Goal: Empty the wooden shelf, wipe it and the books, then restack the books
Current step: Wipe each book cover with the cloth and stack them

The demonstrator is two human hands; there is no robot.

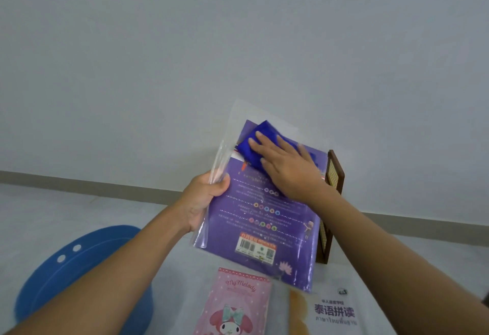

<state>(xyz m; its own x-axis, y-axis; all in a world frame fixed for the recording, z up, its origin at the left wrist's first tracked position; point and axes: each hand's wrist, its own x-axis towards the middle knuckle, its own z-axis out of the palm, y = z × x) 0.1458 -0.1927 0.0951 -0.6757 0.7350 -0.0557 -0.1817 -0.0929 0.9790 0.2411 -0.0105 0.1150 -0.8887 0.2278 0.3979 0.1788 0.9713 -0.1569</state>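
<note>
The cloth point(254, 147) lies on the sleeved book point(264, 218), the wooden shelf point(334, 173) behind it. A basin point(66, 276) sits left; nearer, a notebook point(238, 305) lies left of a textbook point(333, 313).

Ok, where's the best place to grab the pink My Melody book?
Probably its left long edge, from the left: the pink My Melody book lies flat, the white book sits close on its right, and bare table borders its left.
</note>
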